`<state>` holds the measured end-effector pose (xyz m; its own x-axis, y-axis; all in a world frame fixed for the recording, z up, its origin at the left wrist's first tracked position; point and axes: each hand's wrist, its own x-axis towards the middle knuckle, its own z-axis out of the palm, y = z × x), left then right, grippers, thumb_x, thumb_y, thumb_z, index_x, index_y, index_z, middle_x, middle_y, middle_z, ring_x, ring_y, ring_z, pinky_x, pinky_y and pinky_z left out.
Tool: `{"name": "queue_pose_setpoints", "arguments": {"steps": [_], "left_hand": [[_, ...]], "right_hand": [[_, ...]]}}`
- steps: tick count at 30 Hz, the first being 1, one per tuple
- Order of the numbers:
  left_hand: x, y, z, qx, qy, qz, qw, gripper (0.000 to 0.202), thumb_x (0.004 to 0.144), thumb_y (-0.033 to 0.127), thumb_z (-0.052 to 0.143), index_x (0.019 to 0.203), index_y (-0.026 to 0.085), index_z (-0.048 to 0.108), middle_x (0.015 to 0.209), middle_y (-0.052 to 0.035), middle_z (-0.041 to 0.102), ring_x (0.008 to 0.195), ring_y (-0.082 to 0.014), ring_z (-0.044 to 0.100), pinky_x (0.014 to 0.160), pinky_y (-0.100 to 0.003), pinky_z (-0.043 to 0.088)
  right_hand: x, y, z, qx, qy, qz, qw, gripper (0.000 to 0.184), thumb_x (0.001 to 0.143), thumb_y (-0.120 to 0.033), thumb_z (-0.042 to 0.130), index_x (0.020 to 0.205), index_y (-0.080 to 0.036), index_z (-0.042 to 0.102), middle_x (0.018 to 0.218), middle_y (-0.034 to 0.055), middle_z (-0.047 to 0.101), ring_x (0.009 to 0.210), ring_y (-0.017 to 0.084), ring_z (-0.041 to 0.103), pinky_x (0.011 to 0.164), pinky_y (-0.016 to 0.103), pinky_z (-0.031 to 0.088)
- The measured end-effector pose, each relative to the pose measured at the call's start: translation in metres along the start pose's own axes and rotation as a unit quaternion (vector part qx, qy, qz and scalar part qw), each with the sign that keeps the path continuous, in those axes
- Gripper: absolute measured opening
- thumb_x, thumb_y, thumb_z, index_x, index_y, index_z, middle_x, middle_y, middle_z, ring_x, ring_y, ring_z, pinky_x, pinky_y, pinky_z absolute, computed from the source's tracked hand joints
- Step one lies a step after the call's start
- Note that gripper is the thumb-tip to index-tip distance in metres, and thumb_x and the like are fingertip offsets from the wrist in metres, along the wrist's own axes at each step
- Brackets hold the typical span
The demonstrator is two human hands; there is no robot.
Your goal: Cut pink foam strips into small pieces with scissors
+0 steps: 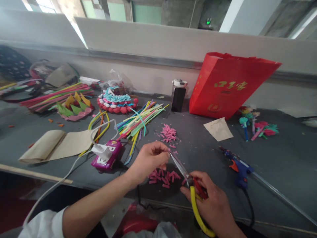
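Observation:
My right hand (210, 198) grips a pair of scissors (182, 168) with yellow and red handles, the blades pointing up and to the left. At the blade tips my left hand (153, 157) is closed in a pinch. Whatever sits between its fingertips is too small to make out. Just beyond that hand lies a pile of small pink pieces (168, 133). A second group of larger pink pieces (164, 178) is spread on the dark table below it, partly covered by the hand.
Left of my hands stands a purple power strip (107, 157) with a white plug. Behind it lie a bundle of coloured strips (143, 119) and a beaded, flowered piece (117, 100). To the right are a blue glue gun (237, 168), a red bag (230, 86) and a phone (178, 99) leaning on a bottle.

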<state>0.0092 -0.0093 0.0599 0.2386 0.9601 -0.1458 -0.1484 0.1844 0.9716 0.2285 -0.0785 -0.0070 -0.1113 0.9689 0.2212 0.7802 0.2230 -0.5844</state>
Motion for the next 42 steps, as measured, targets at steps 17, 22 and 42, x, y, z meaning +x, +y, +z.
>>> {"name": "queue_pose_setpoints", "arguments": {"steps": [17, 22, 42], "left_hand": [[0.007, -0.008, -0.005, -0.236, -0.174, -0.12, 0.949, 0.013, 0.082, 0.018, 0.058, 0.074, 0.011, 0.065, 0.058, -0.001, 0.062, 0.038, -0.0099, 0.057, 0.038, -0.019, 0.042], [0.006, -0.007, -0.004, -0.239, -0.146, -0.111, 0.953, 0.01, 0.079, 0.019, 0.063, 0.072, 0.012, 0.065, 0.056, 0.0006, 0.06, 0.038, -0.0077, 0.054, 0.039, -0.018, 0.041], [-0.008, -0.005, 0.012, 0.233, 0.143, 0.177, 0.946, 0.014, 0.073, 0.015, 0.059, 0.059, 0.017, 0.06, 0.055, 0.0036, 0.053, 0.053, -0.0093, 0.046, 0.053, -0.02, 0.036]], "right_hand": [[0.003, -0.007, -0.008, 0.064, -0.003, 0.003, 0.998, 0.032, 0.075, -0.042, 0.072, 0.096, -0.025, 0.056, 0.071, -0.0046, 0.072, 0.061, 0.014, 0.069, 0.054, 0.019, 0.052], [0.001, -0.01, -0.01, 0.058, 0.0, 0.006, 0.998, 0.032, 0.076, -0.043, 0.07, 0.098, -0.025, 0.056, 0.071, -0.0048, 0.071, 0.06, 0.014, 0.068, 0.055, 0.02, 0.052], [-0.001, -0.011, 0.004, -0.017, 0.048, -0.002, 0.999, 0.038, 0.078, -0.055, 0.066, 0.101, -0.025, 0.058, 0.073, -0.0016, 0.07, 0.063, 0.017, 0.068, 0.059, 0.026, 0.052]]}}
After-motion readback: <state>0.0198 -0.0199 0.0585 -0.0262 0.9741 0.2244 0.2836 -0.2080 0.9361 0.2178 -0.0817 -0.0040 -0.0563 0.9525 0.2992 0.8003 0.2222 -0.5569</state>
